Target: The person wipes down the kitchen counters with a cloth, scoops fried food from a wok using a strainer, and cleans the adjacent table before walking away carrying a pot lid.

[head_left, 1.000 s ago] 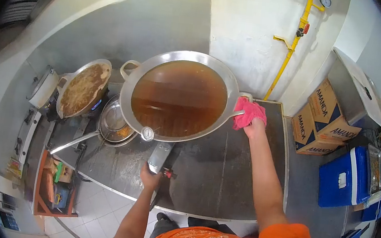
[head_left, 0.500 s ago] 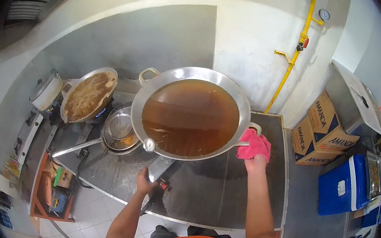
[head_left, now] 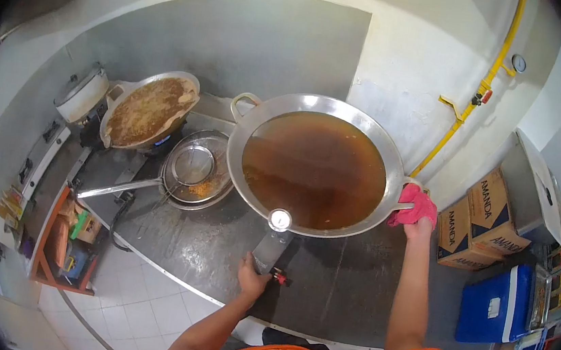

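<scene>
A large metal wok with brown liquid in it stands on the grey metal worktop. My right hand is closed around a pink cloth, which wraps the wok's right-hand handle. Below the wok's front rim, my left hand grips the near end of a flat metal bar that runs out from under the wok. Just right of those fingers is a small red valve knob. A round thermometer dial sits at the wok's front rim.
Left of the wok lies a long-handled strainer over a bowl with orange bits. Farther back, a second wok holds bubbling oil. A yellow pipe runs down the wall. Cardboard boxes and a blue cooler stand at right.
The camera has turned, so most of the scene sits farther right in view. Both hands keep their holds, the right on the cloth-covered handle, the left on the metal bar.
</scene>
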Available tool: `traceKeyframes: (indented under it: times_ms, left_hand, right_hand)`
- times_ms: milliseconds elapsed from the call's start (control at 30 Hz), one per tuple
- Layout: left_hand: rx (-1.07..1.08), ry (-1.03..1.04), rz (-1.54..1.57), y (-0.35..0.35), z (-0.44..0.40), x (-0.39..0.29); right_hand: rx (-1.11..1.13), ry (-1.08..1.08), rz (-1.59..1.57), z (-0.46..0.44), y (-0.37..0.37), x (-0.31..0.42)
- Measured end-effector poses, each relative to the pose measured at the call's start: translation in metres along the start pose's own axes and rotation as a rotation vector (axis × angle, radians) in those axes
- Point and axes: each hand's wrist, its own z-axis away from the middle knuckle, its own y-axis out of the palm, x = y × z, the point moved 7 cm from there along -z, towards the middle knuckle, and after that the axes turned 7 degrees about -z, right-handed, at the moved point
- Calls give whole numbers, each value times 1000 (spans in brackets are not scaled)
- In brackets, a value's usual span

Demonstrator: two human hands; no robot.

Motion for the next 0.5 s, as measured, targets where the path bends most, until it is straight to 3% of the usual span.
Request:
traceKeyframes:
  times_ms: [33,67,233,367,433,500]
  left_hand:
    - [-15,-10,19,7,5,-4]
    - [-46,20,0,13,10,-11]
    - [-79,-109,62,42,31,-40]
    - [-74,-200,99,49,33,-56]
    - [-68,-197,126,54,32,-58]
    - [-27,-230,130,49,32,-57]
  right_hand:
    - [63,1,22,-9,4,2]
    - [-53,11,58,-11,14,5]
    - [-32,147,215,-58,8,9]
    - [55,103,312,-88,0,12]
    - [-16,39,356,-81,9,15]
    - [39,110,257,-82,-25,13]
